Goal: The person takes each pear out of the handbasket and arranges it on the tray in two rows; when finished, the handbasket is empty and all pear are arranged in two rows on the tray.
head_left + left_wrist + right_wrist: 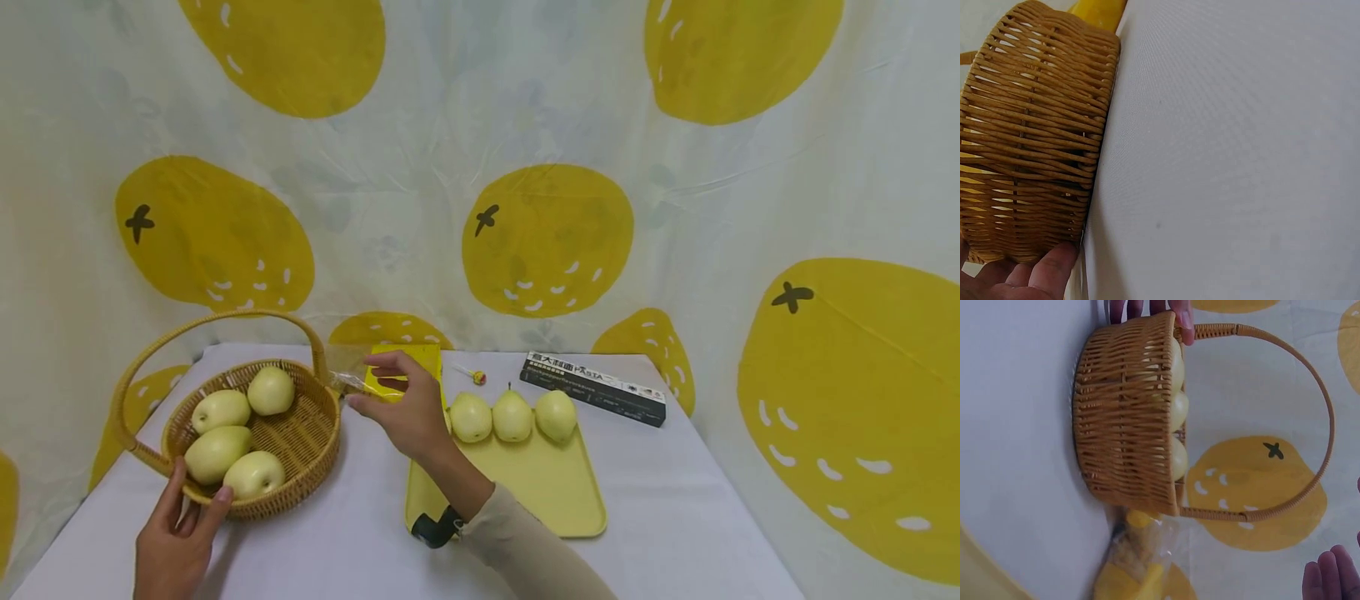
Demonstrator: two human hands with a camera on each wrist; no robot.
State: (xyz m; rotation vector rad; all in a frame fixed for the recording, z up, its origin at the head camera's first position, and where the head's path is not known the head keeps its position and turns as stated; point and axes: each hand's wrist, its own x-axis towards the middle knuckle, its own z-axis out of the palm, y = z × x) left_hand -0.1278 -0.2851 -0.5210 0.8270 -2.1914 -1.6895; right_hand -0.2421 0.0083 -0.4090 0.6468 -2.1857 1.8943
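A wicker basket (300,475) with a tall arched handle stands at the left of the table, holding several pale yellow-green pears (217,454). My left hand (176,533) grips its near left side, one digit over the rim and the other fingers against the outer wall, as the right wrist view shows. In the left wrist view, fingertips (1054,269) press low on the weave. To the right of the basket, my right hand (412,412) hovers with loosely bent, parted fingers and nothing in them. Behind it lies a clear plastic bag (1135,550) with yellow parts and brownish contents.
A yellow tray (525,492) bears three pears (512,417) along its far edge. Behind it are a lollipop (478,377) and a long black pasta box (592,390). A fruit-print curtain (420,250) hangs behind the white-covered table (675,500).
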